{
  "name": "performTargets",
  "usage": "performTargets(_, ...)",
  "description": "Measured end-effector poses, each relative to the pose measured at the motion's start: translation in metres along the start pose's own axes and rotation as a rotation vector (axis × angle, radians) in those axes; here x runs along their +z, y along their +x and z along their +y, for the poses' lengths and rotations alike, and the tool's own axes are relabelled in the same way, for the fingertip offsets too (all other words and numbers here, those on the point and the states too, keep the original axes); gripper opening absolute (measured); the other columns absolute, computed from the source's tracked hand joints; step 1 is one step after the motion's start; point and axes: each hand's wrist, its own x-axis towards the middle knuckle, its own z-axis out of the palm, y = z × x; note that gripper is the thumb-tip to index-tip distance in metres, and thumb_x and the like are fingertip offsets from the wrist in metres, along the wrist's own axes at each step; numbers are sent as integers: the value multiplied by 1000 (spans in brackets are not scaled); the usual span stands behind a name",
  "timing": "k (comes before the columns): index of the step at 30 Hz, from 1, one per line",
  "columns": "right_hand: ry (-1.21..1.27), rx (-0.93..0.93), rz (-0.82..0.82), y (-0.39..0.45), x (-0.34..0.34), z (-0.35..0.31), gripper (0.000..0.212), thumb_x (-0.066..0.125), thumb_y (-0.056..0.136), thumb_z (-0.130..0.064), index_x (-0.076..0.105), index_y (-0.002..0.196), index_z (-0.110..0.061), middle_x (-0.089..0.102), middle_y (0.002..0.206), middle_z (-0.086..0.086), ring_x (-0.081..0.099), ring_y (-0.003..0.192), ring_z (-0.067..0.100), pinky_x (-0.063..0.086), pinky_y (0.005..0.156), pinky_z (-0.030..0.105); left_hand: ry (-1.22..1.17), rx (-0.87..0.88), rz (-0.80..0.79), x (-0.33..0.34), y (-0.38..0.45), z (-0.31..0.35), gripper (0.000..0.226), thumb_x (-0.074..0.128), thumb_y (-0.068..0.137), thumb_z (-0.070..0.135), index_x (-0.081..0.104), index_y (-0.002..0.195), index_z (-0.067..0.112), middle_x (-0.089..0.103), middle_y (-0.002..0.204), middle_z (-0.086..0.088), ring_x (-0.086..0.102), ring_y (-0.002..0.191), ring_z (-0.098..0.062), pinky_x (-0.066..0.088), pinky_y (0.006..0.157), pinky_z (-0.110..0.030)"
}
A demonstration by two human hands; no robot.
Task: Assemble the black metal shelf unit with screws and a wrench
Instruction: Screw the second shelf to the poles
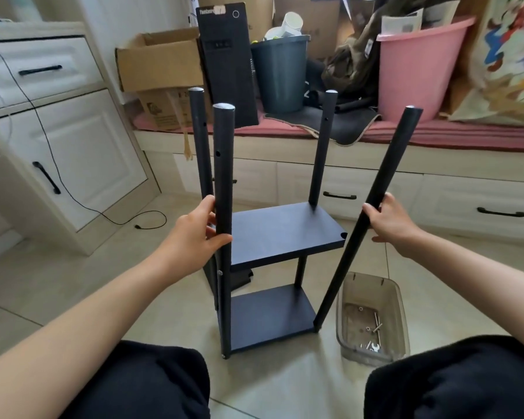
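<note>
Your left hand (194, 237) grips the shelf unit's (285, 234) front-left post (223, 176) on the tiled floor (103, 282); your right hand (390, 222) curls round a loose, tilted post (375, 201) — screws and wrench (375, 347) lie in the clear tub (401, 313) beside it.

Left hand (194, 237) gripping shelf unit (285, 234) post, right hand (390, 222) holding tilted loose pole (372, 207), perhaps unattached
</note>
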Motion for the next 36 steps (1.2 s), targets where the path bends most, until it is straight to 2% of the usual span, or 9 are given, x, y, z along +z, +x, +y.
performTargets(3, -13, -70, -3, -6, -5, 2, 21, 50, 102, -28, 43, 118, -17, 60, 106, 10, 64, 97, 30, 59, 76, 49, -20, -22, 13, 2, 5, -4, 34, 70, 92, 6, 52, 115, 22, 68, 101, -1, 70, 87, -22, 59, 84, -47)
performTargets(10, -43, -178, -39, -21, -18, 10, 27, 54, 100, -26, 43, 124, -23, 58, 103, -4, 62, 105, 24, 55, 90, 52, -11, -68, 64, 14, 18, -19, 36, 67, 93, 3, 48, 117, 21, 68, 97, 8, 69, 93, -15, 58, 85, -41)
performTargets(13, -70, -188, -35, -27, -24, 13, 29, 54, 100, -26, 43, 126, -23, 60, 104, -1, 63, 103, 24, 55, 89, 52, 4, -69, 70, 19, 25, -22, 36, 66, 93, 4, 45, 116, 22, 67, 96, 10, 66, 95, -12, 54, 78, -32)
performTargets(18, -82, -190, -25, -38, -38, 15, 32, 54, 100, -26, 43, 130, -24, 61, 103, 2, 62, 99, 24, 55, 86, 51, 2, -95, 57, 29, 35, -20, 36, 66, 93, 2, 44, 118, 18, 66, 98, 3, 65, 96, -18, 57, 84, -40)
performTargets(22, -74, -189, -42, -48, -48, 18, 33, 55, 99, -27, 42, 130, -27, 61, 105, 6, 62, 98, 25, 59, 78, 50, 22, -116, 71, 36, 45, -15, 34, 66, 92, 2, 44, 114, 18, 66, 98, 3, 64, 96, -19, 52, 79, -35)
performTargets(26, -119, -216, -92, -51, -50, 23, 20, 58, 97, -30, 49, 115, -30, 63, 101, 0, 64, 96, 21, 61, 72, 44, 71, -173, 61, 39, 48, -16, 35, 67, 92, 3, 44, 115, 18, 66, 99, 1, 63, 97, -23, 56, 83, -42)
performTargets(30, -152, -238, -176, -52, -46, 25, 10, 63, 94, -33, 55, 95, -39, 66, 98, -2, 66, 93, 18, 61, 72, 39, 141, -225, 52, 40, 48, -19, 38, 70, 91, 8, 49, 123, 12, 62, 95, 0, 63, 96, -26, 53, 79, -37)
performTargets(34, -249, -255, -172, -53, -40, 22, 14, 64, 93, -35, 62, 100, -23, 65, 97, -4, 63, 91, 15, 56, 84, 43, 174, -281, 73, 41, 47, -18, 27, 66, 95, 12, 52, 118, 10, 59, 95, -2, 61, 102, -31, 47, 78, -35)
performTargets(36, -265, -232, -188, -52, -40, 20, 19, 64, 93, -36, 63, 103, -20, 66, 99, -2, 64, 94, 17, 55, 86, 44, 230, -349, 18, 43, 46, -13, 22, 62, 99, 18, 57, 117, 8, 62, 100, -9, 59, 92, -27, 44, 72, -32)
